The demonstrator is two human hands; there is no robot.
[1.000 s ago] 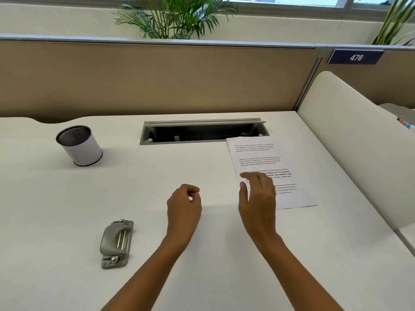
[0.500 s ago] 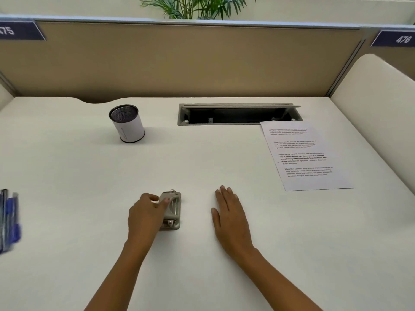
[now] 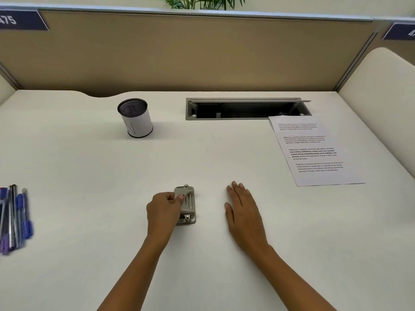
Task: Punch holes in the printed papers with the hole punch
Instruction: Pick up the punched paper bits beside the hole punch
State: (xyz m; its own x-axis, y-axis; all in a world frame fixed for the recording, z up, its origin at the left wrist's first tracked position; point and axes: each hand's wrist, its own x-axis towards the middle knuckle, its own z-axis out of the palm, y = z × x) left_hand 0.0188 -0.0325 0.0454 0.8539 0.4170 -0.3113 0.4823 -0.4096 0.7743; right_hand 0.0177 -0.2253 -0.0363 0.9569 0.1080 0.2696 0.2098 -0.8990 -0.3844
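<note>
A grey metal hole punch (image 3: 188, 207) lies on the white desk (image 3: 89, 167), near the middle front. My left hand (image 3: 165, 208) grips its left side, thumb on top of the lever. My right hand (image 3: 243, 213) rests flat on the desk just right of the punch, palm down, fingers together, holding nothing. A printed paper (image 3: 314, 151) with several blocks of text lies flat at the right, its top edge overlapping the cable slot; neither hand touches it.
A mesh pen cup (image 3: 135, 117) wrapped in white paper stands at the back left. Several blue and purple pens (image 3: 15, 218) lie at the left edge. An open cable slot (image 3: 244, 108) is set in the desk's back. Beige partitions enclose the back and right.
My right hand left the paper and came down flat on the desk. My left hand reached the hole punch and closed on it. The camera view shifted left.
</note>
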